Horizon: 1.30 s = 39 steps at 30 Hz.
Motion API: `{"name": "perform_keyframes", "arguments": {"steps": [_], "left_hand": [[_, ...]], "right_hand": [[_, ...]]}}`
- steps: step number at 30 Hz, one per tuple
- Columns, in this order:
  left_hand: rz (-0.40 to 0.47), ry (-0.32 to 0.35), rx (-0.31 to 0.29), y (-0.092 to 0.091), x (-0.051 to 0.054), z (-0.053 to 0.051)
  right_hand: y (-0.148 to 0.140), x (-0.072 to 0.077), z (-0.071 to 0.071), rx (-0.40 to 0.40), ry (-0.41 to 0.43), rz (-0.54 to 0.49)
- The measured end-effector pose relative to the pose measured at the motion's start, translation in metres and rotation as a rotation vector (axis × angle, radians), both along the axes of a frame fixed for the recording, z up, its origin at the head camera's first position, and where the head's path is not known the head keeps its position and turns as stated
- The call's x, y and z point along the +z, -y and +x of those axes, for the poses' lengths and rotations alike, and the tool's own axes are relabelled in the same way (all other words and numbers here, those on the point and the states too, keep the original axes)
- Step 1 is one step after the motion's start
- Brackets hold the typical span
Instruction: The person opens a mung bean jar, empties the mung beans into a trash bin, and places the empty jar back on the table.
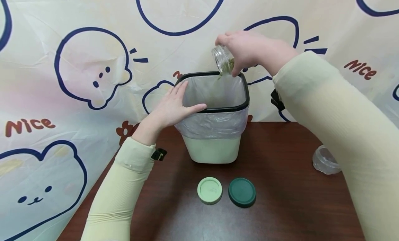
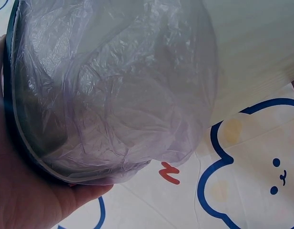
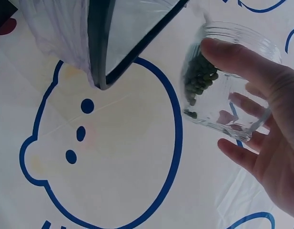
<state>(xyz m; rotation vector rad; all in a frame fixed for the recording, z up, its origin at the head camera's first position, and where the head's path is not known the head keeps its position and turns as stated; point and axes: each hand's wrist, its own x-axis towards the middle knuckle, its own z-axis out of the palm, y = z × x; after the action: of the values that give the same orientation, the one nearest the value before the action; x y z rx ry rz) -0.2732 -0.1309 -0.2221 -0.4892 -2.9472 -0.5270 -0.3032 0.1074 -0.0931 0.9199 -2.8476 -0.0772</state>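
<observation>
My right hand (image 1: pixel 246 48) grips a clear glass jar (image 1: pixel 222 59) above the bin's back right rim. The jar is tipped mouth-down, and small green beans (image 3: pixel 200 76) lie along its inner wall; a few fall from its mouth. Below stands a pale green trash bin (image 1: pixel 213 149) with a black rim, lined with a translucent plastic bag (image 1: pixel 215 125) folded over the outside. My left hand (image 1: pixel 169 107) rests on the bin's left rim, fingers extended and thumb stretched along the front edge. How deep the beans lie inside the bin is hidden.
Two round lids, one light green (image 1: pixel 210 190) and one dark green (image 1: pixel 242 192), lie on the brown table (image 1: pixel 174 213) before the bin. At the right, partly behind my sleeve, sits a clear container (image 1: pixel 325 160). A printed curtain (image 1: pixel 93 130) hangs behind.
</observation>
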Motion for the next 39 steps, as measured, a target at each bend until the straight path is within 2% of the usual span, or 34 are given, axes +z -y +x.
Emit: {"name": "perform_keyframes", "arguments": {"steps": [3,6,12,22,30,36,39], "left_hand": [[-0.001,-0.005,-0.003,0.0001,0.0005,-0.0003],[0.003,-0.01,-0.004,0.0002,0.0012,-0.0005],[0.004,-0.004,0.0,-0.0002,0.0014,0.0],[0.002,-0.009,-0.002,0.0004,0.0016,0.0008],[0.002,-0.007,0.0,0.0007,0.001,0.0002],[-0.01,-0.015,-0.011,0.0,0.0008,-0.0004],[-0.002,-0.015,-0.01,-0.0005,0.0014,-0.0006]], "right_hand": [[0.0005,0.0028,0.0004,0.009,-0.059,-0.008],[0.0029,0.0031,0.0005,0.019,-0.073,-0.002],[0.0052,-0.0035,-0.0006,0.012,-0.007,0.043],[0.0036,0.0003,-0.0007,0.004,-0.056,0.0],[0.0023,-0.0055,-0.0024,0.011,0.007,0.041],[-0.0018,0.0017,-0.0013,0.015,-0.092,0.001],[-0.001,0.0027,-0.0017,0.005,-0.082,0.02]]}}
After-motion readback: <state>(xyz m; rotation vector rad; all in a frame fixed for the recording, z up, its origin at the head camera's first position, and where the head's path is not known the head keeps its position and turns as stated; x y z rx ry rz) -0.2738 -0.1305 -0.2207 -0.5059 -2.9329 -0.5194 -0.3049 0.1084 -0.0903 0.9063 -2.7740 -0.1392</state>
